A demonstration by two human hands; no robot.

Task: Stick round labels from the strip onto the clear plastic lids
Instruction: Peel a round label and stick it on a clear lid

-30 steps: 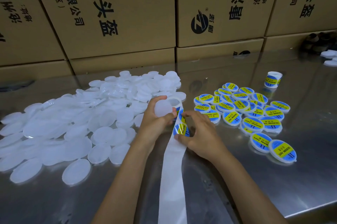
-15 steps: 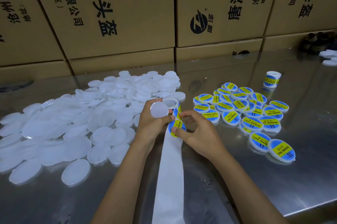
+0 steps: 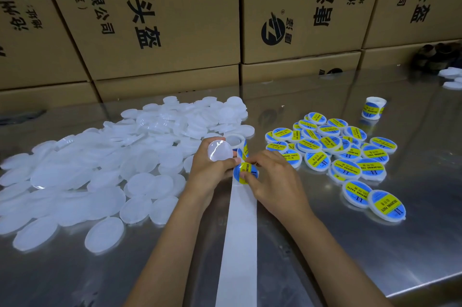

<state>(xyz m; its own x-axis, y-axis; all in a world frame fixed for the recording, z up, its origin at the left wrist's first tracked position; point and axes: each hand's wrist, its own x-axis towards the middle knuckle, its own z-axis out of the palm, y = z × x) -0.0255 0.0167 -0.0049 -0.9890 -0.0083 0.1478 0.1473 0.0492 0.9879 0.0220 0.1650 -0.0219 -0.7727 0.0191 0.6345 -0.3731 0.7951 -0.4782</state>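
Where left hand grips clear lid: nothing inside.

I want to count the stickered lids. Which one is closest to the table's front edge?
The labelled lid at the near right end of the group, overlapping its neighbour. All the other stickered lids lie farther back, toward the boxes.

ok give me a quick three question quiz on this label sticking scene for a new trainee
1. True or false: the left hand holds a clear lid with no label on it.
2. Which side of the strip has the labelled lids: A) left B) right?
3. Fill in: the right hand pinches a round ____ at the strip.

Key: 1 true; 2 B; 3 label.
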